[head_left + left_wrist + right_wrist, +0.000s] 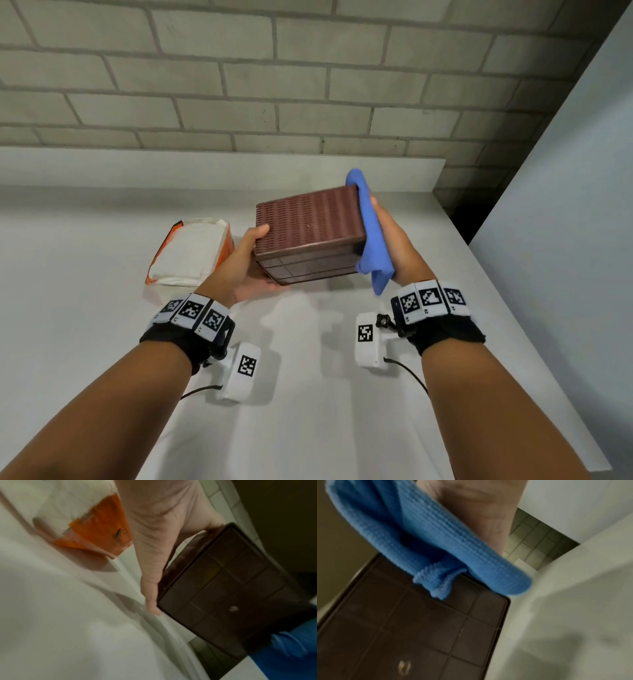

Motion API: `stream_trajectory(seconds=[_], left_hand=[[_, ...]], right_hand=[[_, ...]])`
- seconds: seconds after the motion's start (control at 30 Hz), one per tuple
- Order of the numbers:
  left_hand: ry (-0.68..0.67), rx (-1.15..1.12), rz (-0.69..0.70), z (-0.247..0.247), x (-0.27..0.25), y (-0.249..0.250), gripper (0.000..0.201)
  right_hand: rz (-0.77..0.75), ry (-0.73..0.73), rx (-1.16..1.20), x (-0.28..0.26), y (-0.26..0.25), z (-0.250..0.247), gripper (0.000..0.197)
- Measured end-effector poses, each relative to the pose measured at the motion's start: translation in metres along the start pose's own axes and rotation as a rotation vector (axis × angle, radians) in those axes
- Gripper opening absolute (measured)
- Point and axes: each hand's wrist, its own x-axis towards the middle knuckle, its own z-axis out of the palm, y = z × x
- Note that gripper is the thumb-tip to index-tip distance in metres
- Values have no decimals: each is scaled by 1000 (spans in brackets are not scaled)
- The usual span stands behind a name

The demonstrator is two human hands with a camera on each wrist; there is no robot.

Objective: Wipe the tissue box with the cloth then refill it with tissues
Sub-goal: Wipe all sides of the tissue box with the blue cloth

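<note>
The brown tissue box (308, 222) is lifted off the white table (102, 342) and tilted, its woven face up and its gridded side toward me. My left hand (246, 263) grips its left end, thumb on top and fingers underneath. My right hand (400, 246) holds the blue cloth (371, 240) against the box's right side, with a tail of cloth hanging below. The left wrist view shows the left hand (154, 547) on the box (231, 588) and the cloth (291, 655). In the right wrist view the cloth (428, 540) lies over the box (411, 628).
An orange-and-white pack of tissues (191, 253) lies on the table just left of the box, also in the left wrist view (96, 531). A brick wall (308, 85) stands behind. A white panel (565, 205) rises on the right, past the table's right edge (513, 308).
</note>
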Motion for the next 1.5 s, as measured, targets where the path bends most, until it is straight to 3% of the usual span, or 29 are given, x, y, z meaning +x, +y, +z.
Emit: stream_trajectory(seconds=[0.07,0.13,0.27,0.43,0.5,0.67,0.7,0.77,0.83,0.93,1.13,1.2,1.33,1.5], left_hand=[[-36,-80,-25,-3,1,2,72],[-41,-120,-54,-8,4,1,96],[-116,-148,-111,-9,4,-2,89],[-154,-57,-89,-4,5,0,91],[-110,21,-66,-1,5,2,90],[34,606,125,5,-4,17,83],[7,743,181,7,-6,20,90],[-112,1012,226,15,-7,23,125],[-205,1160,248,26,-7,22,140],[-245,1180,295,31,-3,17,138],[-195,1078,378,22,2,12,134],[-202,1034,381,21,1,11,135],[-177,985,371,18,1,7,129],[-150,938,366,16,3,5,119]], right_hand=[[-119,-102,-43,-2,-16,4,93],[-172,-122,-180,-5,-31,3,110],[-94,-126,-459,-16,-53,1,128],[-186,21,-531,-19,-60,9,120],[-205,40,-559,-21,-65,7,118],[-173,13,-906,-24,-68,3,115],[-167,-2,-955,-23,-66,5,116],[-148,-53,-1020,-20,-62,11,117],[-131,-102,-1044,-18,-57,16,117],[-128,-126,-1051,-16,-54,19,117],[-55,-184,-920,-16,-56,13,116],[-42,-177,-925,-17,-54,15,101],[-1,-122,-945,-14,-45,11,54],[117,-57,-934,-11,-45,12,53]])
